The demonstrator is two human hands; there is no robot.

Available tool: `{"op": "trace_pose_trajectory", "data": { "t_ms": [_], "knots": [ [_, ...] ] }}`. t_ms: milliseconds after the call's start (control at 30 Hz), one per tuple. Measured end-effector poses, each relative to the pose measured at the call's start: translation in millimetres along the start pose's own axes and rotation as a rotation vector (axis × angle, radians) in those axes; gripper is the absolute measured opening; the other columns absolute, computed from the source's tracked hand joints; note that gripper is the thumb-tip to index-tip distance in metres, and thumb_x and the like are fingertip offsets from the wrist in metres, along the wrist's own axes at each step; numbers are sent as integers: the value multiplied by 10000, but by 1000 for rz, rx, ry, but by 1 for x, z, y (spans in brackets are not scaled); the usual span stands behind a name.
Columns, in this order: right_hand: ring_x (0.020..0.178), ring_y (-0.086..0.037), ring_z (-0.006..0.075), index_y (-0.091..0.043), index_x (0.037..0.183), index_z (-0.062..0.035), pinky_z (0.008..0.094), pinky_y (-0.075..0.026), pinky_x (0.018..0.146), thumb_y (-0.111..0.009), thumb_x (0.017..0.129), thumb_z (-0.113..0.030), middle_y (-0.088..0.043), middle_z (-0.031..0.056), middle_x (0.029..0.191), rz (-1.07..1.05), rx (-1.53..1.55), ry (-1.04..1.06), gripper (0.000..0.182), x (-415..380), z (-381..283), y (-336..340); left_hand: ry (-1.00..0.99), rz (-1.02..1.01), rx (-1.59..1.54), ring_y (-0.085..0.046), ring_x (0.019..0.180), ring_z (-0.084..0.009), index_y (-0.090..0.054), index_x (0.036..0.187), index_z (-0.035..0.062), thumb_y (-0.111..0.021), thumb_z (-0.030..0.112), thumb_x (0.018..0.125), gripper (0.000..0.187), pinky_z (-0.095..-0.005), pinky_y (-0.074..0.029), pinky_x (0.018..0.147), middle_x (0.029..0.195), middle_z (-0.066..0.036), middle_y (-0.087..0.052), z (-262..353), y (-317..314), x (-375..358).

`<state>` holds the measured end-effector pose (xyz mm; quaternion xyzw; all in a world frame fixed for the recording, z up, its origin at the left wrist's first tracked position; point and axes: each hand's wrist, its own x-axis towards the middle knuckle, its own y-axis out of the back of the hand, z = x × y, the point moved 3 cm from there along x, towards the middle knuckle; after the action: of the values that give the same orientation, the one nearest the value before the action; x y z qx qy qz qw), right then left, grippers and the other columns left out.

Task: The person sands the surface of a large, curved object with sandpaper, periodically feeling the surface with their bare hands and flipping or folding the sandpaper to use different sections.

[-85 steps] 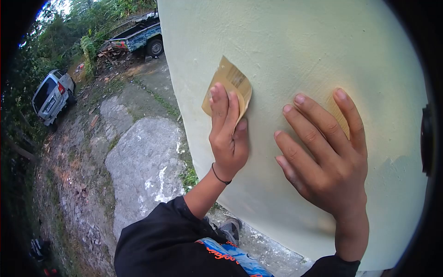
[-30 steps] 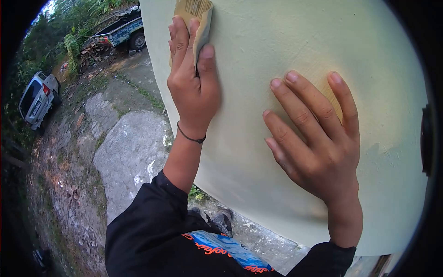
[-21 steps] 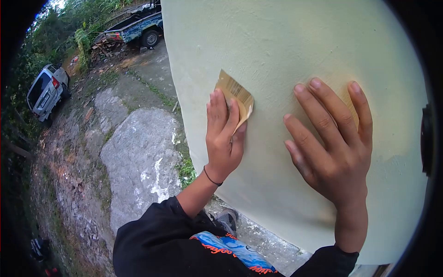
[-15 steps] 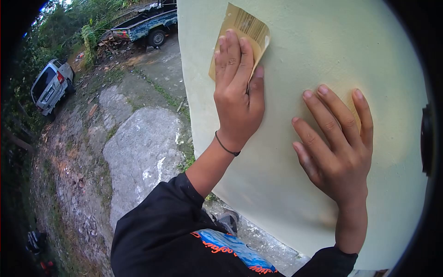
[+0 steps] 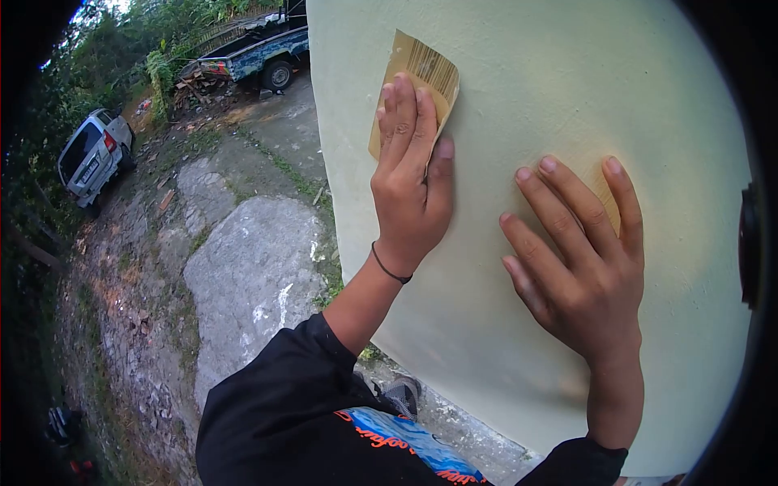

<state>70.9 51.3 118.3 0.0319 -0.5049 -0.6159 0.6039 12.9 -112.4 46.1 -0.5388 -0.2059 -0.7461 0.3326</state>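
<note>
My left hand presses a sheet of tan sandpaper flat against the pale cream wall. Its fingers lie together over the sheet, and the thumb sits along the curled right edge. Dark printed stripes run across the upper part of the paper. To the right, my right hand rests on the wall with the fingers spread. Between its last two fingers shows a small tan, faintly lined patch, mostly hidden by the hand.
The wall's left edge drops to a concrete strip, where a shoe shows. Left of it lies rough ground with a grey rock slab. Farther off stand a silver car and a blue truck bed beside a wood pile.
My left hand and the sandpaper have slid a little down the wall and slightly left. My right hand has shifted slightly left, with its fingers still spread.
</note>
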Motion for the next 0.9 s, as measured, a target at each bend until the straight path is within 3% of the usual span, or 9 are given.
{"op": "trace_pose_trajectory", "data": {
  "t_ms": [167,267,400,467,667,700,900],
  "knots": [
    [1199,-520,202,-690,869,-147,513,-266,1114,-700,693,-231,-619,32,1185,20,23,-4,196,-2,0,-3,197,-343,-60,-259,1378,-381,-458,1325,-56,-517,-7,831,500,-480,-198,1124,1447,-252,-331,30,9,-115],
    [1193,-523,199,-687,867,-145,508,-269,1114,-708,680,-224,-617,31,1185,19,26,2,204,-2,-1,-3,110,-382,-22,-256,1380,-380,-461,1325,-53,-517,13,848,485,-480,-177,1128,1449,-251,-329,22,13,-122],
    [1186,-528,195,-684,861,-147,501,-273,1114,-718,664,-214,-617,25,1182,-1,12,8,211,-1,-1,-1,5,-65,3,-266,1377,-373,-451,1329,-58,-500,41,880,463,-464,-190,1125,1441,-249,-343,6,3,-19],
    [1183,-529,189,-683,857,-149,495,-274,1115,-727,652,-211,-617,18,1180,-2,27,-3,218,-1,-1,0,-26,10,-10,-273,1372,-375,-453,1326,-61,-499,30,876,462,-471,-200,1121,1438,-249,-347,5,-4,-4],
    [1183,-529,184,-684,850,-158,494,-272,1117,-726,659,-222,-626,11,1164,21,11,-2,206,-2,-1,-3,151,-334,-72,-290,1363,-389,-496,1292,-53,-509,-22,815,478,-492,-194,1125,1427,-259,-360,29,7,-119],
    [1183,-529,184,-684,850,-158,494,-272,1117,-726,659,-222,-626,11,1164,20,3,-2,206,-2,0,-2,90,-355,-56,-290,1365,-383,-491,1297,-54,-510,-14,826,472,-488,-193,1125,1428,-254,-362,21,10,-120],
    [1177,-534,184,-683,844,-158,495,-272,1118,-722,665,-227,-628,9,1158,9,-6,6,195,-1,-2,-2,34,-145,48,-282,1371,-370,-453,1320,-73,-514,24,874,460,-467,-199,1121,1434,-246,-356,-12,14,-13]
  ]
}}
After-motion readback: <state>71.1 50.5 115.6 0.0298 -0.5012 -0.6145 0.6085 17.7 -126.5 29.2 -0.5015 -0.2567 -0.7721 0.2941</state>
